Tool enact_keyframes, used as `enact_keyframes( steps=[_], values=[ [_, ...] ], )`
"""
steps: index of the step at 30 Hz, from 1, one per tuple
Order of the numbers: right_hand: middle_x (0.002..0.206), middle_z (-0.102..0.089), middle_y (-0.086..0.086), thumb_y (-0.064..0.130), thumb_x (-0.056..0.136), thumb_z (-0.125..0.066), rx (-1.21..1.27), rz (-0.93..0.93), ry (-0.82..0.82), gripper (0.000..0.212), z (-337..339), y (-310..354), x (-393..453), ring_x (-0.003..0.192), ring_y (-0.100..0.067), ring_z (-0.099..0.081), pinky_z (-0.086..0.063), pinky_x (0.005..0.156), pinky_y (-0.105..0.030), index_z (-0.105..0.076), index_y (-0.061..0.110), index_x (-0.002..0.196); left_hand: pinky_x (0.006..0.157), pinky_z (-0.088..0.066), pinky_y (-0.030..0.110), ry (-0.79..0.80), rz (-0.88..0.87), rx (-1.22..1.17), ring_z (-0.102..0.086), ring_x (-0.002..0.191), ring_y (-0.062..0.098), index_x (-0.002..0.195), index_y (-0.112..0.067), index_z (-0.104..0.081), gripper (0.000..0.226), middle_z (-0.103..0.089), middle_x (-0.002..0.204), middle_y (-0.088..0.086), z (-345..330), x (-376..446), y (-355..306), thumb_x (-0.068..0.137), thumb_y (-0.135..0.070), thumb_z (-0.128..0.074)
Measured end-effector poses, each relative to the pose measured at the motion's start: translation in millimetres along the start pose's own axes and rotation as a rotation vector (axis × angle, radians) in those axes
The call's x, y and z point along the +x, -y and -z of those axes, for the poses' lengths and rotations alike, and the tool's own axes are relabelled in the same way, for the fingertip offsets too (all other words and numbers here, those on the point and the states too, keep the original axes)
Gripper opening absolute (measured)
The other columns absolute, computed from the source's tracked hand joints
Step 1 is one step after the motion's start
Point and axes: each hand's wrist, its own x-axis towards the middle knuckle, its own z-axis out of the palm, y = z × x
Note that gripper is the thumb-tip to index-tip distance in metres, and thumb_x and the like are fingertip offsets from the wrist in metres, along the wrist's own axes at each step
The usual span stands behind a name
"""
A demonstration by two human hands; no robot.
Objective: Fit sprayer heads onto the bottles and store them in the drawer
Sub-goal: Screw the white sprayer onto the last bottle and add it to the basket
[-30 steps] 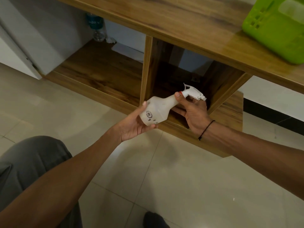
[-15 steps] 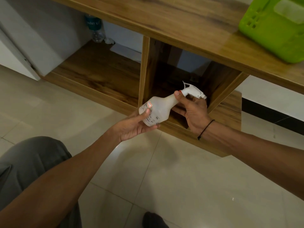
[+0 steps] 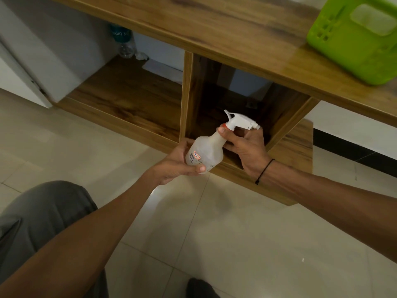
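Note:
A translucent white spray bottle (image 3: 207, 151) with a red-framed label is tilted, its base toward me. My left hand (image 3: 178, 163) cups its base from below, thumb on the front. On its neck sits a white sprayer head (image 3: 239, 121) with an orange collar. My right hand (image 3: 247, 147) grips the neck just under that head, thumb on the collar. Both hands hold the bottle in front of a dark open wooden compartment (image 3: 232, 100) of the low cabinet.
A green plastic basket (image 3: 352, 46) stands on the wooden top (image 3: 214, 24) at the upper right. A clear water bottle (image 3: 124, 44) stands at the back of the wider left shelf (image 3: 129, 93). Pale floor tiles lie below; my grey-trousered knee (image 3: 38, 222) is at lower left.
The bottle has turned in my hands, so its red-framed label now faces up. My left thumb shifted lower on the base. Both hands stay in front of the compartment.

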Motion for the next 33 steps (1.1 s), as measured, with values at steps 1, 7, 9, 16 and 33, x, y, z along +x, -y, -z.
enact_keyframes(
  steps=[1,7,9,16,33],
  values=[
    [0.13,-0.069,-0.021,0.014,0.086,-0.085,-0.043,-0.001,-0.011,0.054,-1,0,0,0.123,-0.031,-0.069,-0.061,0.099,-0.055,-0.061,0.0,0.131,0.09,-0.066,0.041,-0.028,-0.011,0.069,-0.064,0.128,0.025,0.145,-0.028,-0.043,0.09,-0.056,0.141,0.005,-1,1,-2,0.073,-0.013,-0.096],
    [0.134,-0.066,-0.006,0.044,0.078,-0.088,-0.481,0.09,-0.041,0.073,-10,16,-12,0.126,-0.02,-0.063,-0.061,0.099,-0.046,-0.062,0.011,0.137,0.09,-0.062,0.025,-0.036,-0.066,0.439,-0.058,0.126,0.01,0.146,-0.04,-0.04,0.1,-0.054,0.136,-0.014,-12,-10,-22,0.066,-0.045,-0.101],
    [0.129,-0.071,-0.003,0.043,0.081,-0.087,-0.542,0.189,0.006,0.062,-16,31,-19,0.123,-0.019,-0.065,-0.061,0.099,-0.044,-0.068,0.014,0.132,0.089,-0.062,0.023,-0.034,-0.077,0.48,-0.059,0.124,0.007,0.146,-0.042,-0.04,0.102,-0.055,0.136,-0.017,-12,-20,-36,0.064,-0.048,-0.101],
    [0.102,-0.076,0.006,0.04,0.083,-0.087,-0.626,0.307,0.034,0.041,-40,88,-51,0.093,-0.007,-0.068,-0.062,0.085,-0.034,-0.076,0.015,0.114,0.101,-0.061,0.047,-0.093,-0.12,0.628,-0.061,0.128,0.015,0.148,-0.038,-0.044,0.105,-0.06,0.139,-0.013,-18,-57,-89,0.061,-0.05,-0.101],
    [0.096,-0.081,-0.003,0.037,0.086,-0.085,-0.664,0.556,-0.078,0.033,34,328,-94,0.089,-0.016,-0.077,-0.061,0.086,-0.045,-0.081,0.014,0.109,0.094,-0.059,0.028,-0.206,-0.472,0.75,-0.06,0.12,0.003,0.141,-0.047,-0.044,0.105,-0.057,0.132,-0.024,-106,-79,-304,0.051,-0.076,-0.092]
  ],
)
